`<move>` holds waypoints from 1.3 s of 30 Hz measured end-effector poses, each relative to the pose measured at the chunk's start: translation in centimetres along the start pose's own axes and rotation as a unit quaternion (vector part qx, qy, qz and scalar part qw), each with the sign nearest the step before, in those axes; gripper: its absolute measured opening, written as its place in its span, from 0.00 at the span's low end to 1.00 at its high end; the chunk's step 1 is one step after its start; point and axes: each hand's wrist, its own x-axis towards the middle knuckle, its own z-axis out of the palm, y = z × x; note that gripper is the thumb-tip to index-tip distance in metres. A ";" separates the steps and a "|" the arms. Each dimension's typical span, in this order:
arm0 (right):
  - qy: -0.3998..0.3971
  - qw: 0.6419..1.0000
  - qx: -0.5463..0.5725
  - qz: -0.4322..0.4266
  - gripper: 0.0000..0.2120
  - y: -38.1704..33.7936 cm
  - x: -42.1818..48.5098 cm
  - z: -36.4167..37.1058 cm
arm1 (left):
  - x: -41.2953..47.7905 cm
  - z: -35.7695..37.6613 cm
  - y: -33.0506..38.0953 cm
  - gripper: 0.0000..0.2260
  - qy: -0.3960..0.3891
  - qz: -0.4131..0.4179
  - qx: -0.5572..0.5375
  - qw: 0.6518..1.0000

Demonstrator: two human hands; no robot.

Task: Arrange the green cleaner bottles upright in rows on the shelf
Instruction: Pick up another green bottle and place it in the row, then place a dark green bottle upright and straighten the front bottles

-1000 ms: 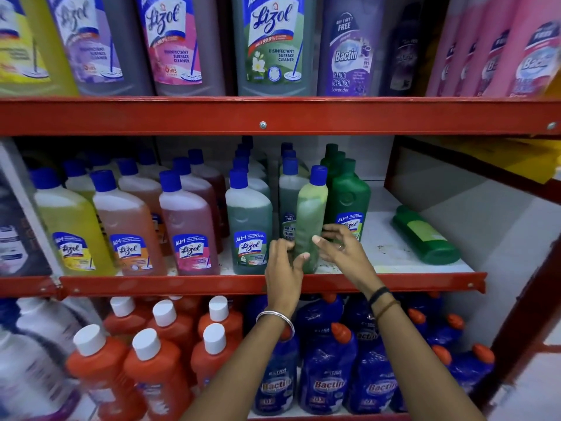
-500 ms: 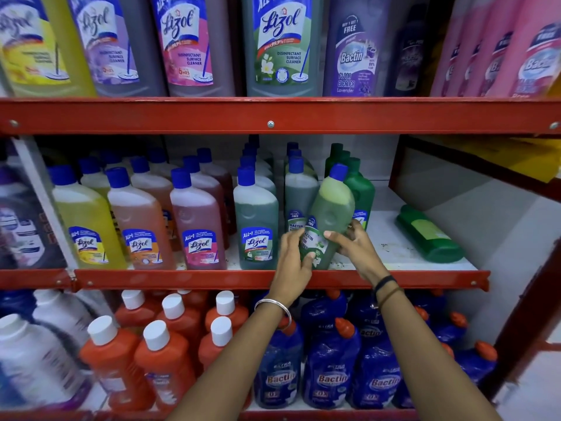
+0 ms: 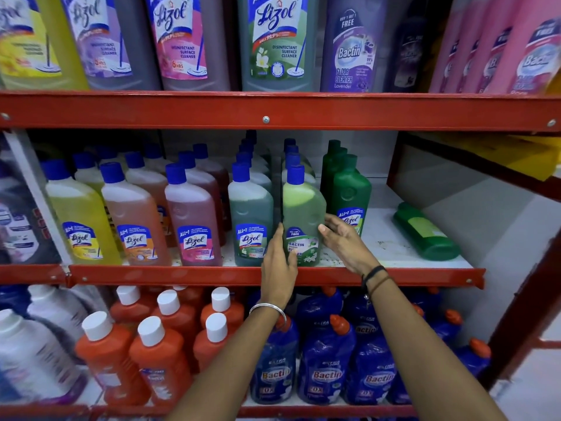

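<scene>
A light green Bactin bottle (image 3: 303,208) with a blue cap stands upright at the front of the middle shelf (image 3: 182,276), label facing me. My left hand (image 3: 277,262) presses its lower left side, thumb across the label. On the other side, my right hand (image 3: 343,241) holds its right edge, fingers loosely curled. Just right of it a short row of dark green bottles (image 3: 350,192) stands upright, running to the back. One more dark green bottle (image 3: 425,232) lies on its side on the bare right part of the shelf.
Left of the held bottle stand rows of blue-capped bottles: grey-green (image 3: 250,214), pink (image 3: 192,220), orange (image 3: 133,217), yellow (image 3: 80,214). Large bottles fill the shelf above. Orange bottles (image 3: 106,360) and blue Bactin bottles (image 3: 324,366) crowd the shelf below. A red upright (image 3: 522,314) bounds the right.
The light green bottle was tilted to the right half a second ago; now it stands upright with its label forward. Both hands stay at its sides.
</scene>
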 end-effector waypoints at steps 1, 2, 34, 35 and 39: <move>0.007 1.000 -0.005 -0.001 0.14 0.0 0.0 0.1 | 0.0 0.1 0.0 0.28 0.003 0.006 0.011 1.000; 0.013 1.000 -0.008 -0.004 0.14 0.0 0.0 0.2 | -0.2 0.2 0.0 0.27 0.003 0.010 0.020 1.000; 0.259 0.929 -0.159 0.211 0.13 1.2 0.7 -23.5 | 5.8 25.6 11.5 0.12 -0.306 -0.312 -0.153 0.886; 0.262 0.934 -0.149 0.192 0.09 1.4 0.3 -23.2 | 5.7 25.5 11.2 0.14 -0.305 -0.315 -0.161 0.884; 0.270 0.948 -0.139 0.098 0.16 1.9 -1.1 -22.2 | 4.6 24.5 10.0 0.22 -0.290 -0.282 -0.182 0.896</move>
